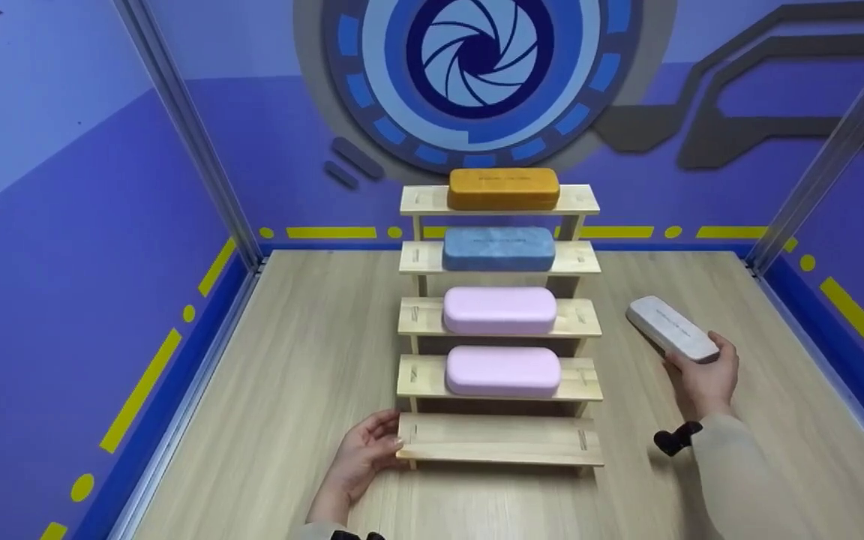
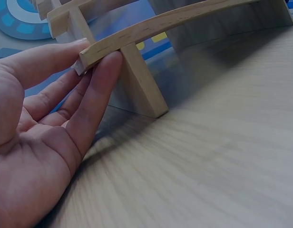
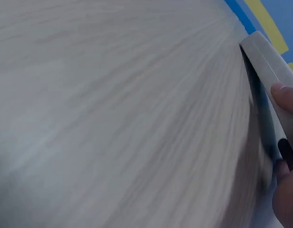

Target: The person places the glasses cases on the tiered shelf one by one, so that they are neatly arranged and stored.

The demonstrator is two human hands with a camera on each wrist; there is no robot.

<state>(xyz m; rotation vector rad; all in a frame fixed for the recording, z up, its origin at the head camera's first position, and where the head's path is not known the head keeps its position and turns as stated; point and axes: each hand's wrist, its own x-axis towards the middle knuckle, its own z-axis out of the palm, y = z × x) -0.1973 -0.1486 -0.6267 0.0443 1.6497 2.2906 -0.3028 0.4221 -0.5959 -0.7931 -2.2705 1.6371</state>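
Note:
A stepped wooden rack [image 1: 499,439] stands in the middle of the table. My left hand [image 1: 364,454] pinches the left end of its lowest step; in the left wrist view the thumb lies on top and the fingers [image 2: 96,92] underneath. To the right of the rack, my right hand [image 1: 711,379] grips the near end of a white glasses case [image 1: 672,328] with small print on its lid. The right wrist view shows the white case [image 3: 268,57] at the right edge, thumb on its side, with a shadow below it.
On the rack's upper steps lie an orange case [image 1: 504,189], a blue case [image 1: 499,249] and two pink cases [image 1: 500,310], one per step. The lowest step bears nothing. Blue-purple printed walls [image 1: 267,150] enclose the wooden table [image 1: 289,360] at the back and sides.

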